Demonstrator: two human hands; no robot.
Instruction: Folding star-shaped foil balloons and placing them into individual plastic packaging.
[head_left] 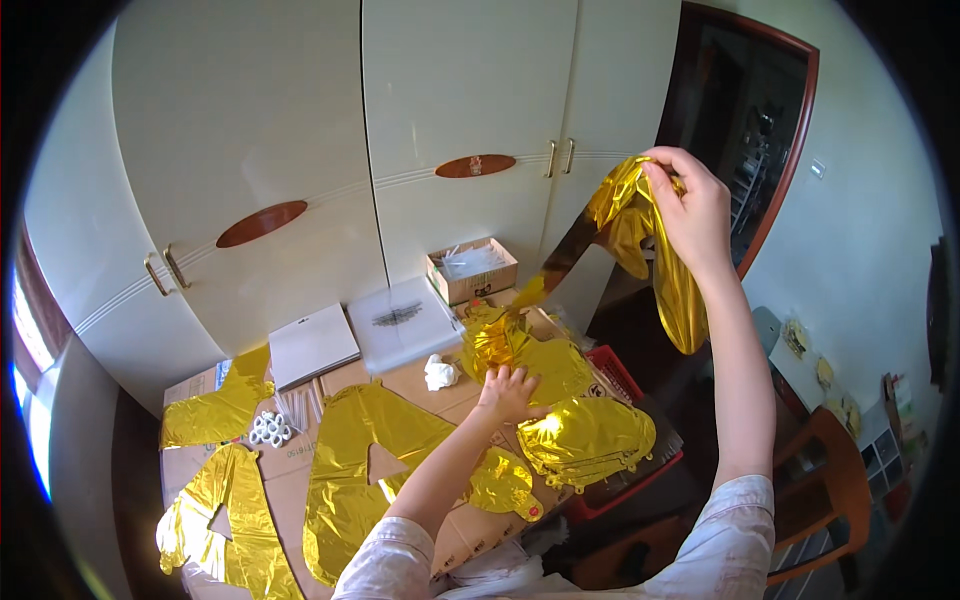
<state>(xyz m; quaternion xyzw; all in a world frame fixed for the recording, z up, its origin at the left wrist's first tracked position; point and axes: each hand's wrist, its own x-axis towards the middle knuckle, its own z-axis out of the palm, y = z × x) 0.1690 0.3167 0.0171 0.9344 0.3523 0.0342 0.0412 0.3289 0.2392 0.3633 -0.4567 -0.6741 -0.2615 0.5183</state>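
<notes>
My right hand (692,205) is raised at the right, its thumb and fingers closed on a gold foil balloon (682,300). The flat, uninflated foil hangs down from the grip, and one strip slants back toward the table. My left hand (510,394) lies on a pile of gold foil balloons (560,368), fingers spread. Nearer me, a rounded foil piece (590,435) with small tabs along its edge lies beside that hand. Under my left forearm is a large flat foil balloon (345,480) with a triangular hole; another holed one (240,515) lies farther left.
Cardboard (285,480) covers the table. On it are white rings (270,429), a crumpled white tissue (440,373), a white stack (312,345), a clear plastic packet (405,325) and a small carton (472,275). A red crate (615,374) and wooden chair (850,470) stand right; cupboards behind.
</notes>
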